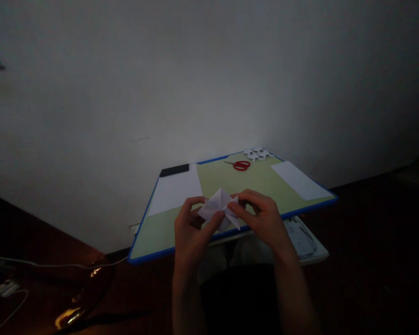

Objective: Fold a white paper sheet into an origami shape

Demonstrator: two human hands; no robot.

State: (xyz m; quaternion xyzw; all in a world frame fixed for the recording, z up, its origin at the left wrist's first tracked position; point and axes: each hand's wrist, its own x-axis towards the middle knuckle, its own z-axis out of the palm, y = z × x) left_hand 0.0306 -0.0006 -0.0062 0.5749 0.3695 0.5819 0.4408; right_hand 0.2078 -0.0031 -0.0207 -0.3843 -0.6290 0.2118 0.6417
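A folded piece of white paper (215,203) with several pointed flaps is held above the front edge of the table. My left hand (192,228) grips its left side, thumb pressed on the paper's near face and fingers behind. On the right, my right hand (261,214) pinches a flap near the centre between thumb and fingers. Parts of the fingers are hidden behind the paper. Beyond the hands, red-handled scissors (241,165) lie on the table, blades pointing left. At the back right corner sits a cluster of small folded white paper pieces (257,154).
The light green table (157,237) has a blue rim and stands against a grey wall (202,83). White sheets (176,190) lie at left under a dark flat object (174,170). Another white paper (300,180) lies at right. A shelf (312,256) is below; a white cable (66,265) runs at left.
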